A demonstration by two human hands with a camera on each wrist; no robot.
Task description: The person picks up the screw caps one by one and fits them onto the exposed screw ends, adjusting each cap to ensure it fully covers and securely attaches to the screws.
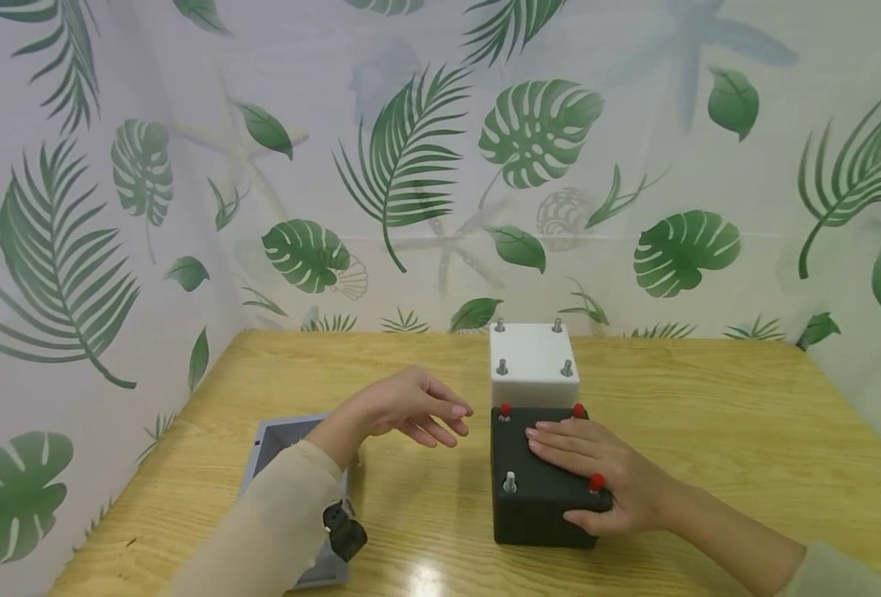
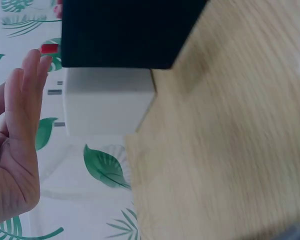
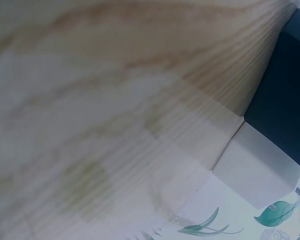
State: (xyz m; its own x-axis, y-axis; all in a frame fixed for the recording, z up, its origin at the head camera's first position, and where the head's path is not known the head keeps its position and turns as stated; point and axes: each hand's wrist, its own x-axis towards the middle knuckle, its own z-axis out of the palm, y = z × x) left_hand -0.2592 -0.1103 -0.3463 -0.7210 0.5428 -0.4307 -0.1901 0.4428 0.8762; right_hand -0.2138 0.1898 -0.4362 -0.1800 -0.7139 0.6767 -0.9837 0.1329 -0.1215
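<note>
A black box stands on the table with a metal bolt at each top corner. Three bolts carry red caps; the near-left bolt is bare. My right hand rests flat on the box's top, fingers extended, its thumb at the front right edge. Left of the box, my left hand hovers with loosely bent fingers and nothing in them. In the left wrist view, its fingertips overlap a red cap. The right wrist view shows the black box at its right edge, the right hand mostly hidden.
Directly behind the black box is a white box with bare upright bolts at its corners. A grey bin lies at the left, partly covered by my left forearm. The wooden table meets a leaf-patterned curtain at the back.
</note>
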